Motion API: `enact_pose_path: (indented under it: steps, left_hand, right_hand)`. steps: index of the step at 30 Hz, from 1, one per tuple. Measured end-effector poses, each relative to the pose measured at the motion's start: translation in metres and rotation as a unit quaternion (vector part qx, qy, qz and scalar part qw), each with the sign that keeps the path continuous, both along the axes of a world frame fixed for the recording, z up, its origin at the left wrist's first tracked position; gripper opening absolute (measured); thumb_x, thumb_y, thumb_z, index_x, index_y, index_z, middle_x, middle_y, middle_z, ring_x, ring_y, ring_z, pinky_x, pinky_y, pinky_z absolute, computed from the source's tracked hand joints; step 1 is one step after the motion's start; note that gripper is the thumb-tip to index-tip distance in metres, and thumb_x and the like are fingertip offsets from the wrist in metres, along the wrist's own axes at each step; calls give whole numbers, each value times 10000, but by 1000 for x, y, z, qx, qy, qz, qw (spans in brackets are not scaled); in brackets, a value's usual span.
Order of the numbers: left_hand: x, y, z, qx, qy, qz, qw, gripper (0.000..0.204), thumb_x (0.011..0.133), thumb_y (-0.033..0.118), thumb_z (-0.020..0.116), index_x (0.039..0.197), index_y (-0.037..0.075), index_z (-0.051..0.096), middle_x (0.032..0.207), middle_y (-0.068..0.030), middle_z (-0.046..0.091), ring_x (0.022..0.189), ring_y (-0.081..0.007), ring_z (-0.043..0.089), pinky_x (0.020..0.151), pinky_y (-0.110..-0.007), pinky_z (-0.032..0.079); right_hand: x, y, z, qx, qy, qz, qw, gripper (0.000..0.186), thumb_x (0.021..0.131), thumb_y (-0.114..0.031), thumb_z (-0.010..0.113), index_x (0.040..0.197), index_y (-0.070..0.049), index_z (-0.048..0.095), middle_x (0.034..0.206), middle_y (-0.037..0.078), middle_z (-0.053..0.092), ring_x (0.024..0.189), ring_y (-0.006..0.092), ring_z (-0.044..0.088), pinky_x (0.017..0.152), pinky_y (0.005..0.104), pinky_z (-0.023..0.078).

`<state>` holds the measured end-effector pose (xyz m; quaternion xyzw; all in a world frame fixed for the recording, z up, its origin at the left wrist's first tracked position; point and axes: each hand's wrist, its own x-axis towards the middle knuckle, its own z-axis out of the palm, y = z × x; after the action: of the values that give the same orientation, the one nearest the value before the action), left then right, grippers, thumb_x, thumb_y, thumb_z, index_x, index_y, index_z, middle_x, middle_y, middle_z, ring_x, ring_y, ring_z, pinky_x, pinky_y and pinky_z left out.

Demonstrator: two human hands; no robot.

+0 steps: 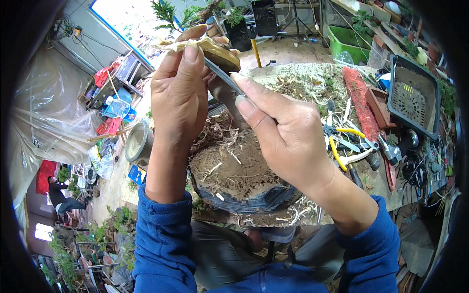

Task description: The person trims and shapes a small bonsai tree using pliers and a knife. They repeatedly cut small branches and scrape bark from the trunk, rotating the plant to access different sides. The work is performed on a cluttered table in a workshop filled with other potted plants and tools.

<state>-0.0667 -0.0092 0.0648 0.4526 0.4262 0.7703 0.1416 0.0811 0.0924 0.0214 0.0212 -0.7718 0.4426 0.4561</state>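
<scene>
My left hand point(181, 83) is closed around a pale, stripped part of a tree trunk point(221, 52), its thumb pressed on the wood. Green needle foliage point(168, 14) shows just beyond the fingers. Between the thumb and fingers of my right hand point(288, 127) is a slim grey metal tool point(222, 73). Its far end reaches up to the pale wood by my left fingertips; whether it has a cutting edge I cannot tell. Below both hands, the trunk stands in a dark round pot point(244, 205) of brown soil point(234, 166) with loose roots on top.
On the worktable right of my right hand lie yellow-handled pliers point(333, 151) and several other tools. Farther right are a red mesh strip point(360, 97) and a black plastic basket point(415, 97). A grey round pot point(139, 140) stands left. Another person point(66, 195) is far left.
</scene>
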Motion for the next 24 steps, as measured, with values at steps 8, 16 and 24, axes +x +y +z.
enact_pose_path:
  steps: [8,16,24]
  left_hand:
    - [3,-1,0,2,9,43,999,429,1080,224,625,1394,-65,580,1139,-153,736,1016,-224,736,929,-351,592]
    - [8,-3,-2,-7,20,95,995,430,1049,269,691,1340,-45,651,1094,-75,738,965,-118,679,907,-257,536]
    - [1,-11,-1,-44,11,88,995,504,972,65,634,1464,-27,569,1160,-95,746,1049,-122,676,953,-256,521]
  right_hand:
    - [23,-24,30,-81,-120,-16,989,334,1032,-108,658,1324,56,670,1007,177,782,855,110,677,787,272,546]
    - [31,-24,60,-100,-194,48,975,359,1055,-122,595,1380,24,645,758,-45,602,657,16,477,567,214,404]
    - [44,-23,89,-115,-269,120,949,496,1086,-137,498,1576,-67,461,765,4,579,550,57,594,467,219,503]
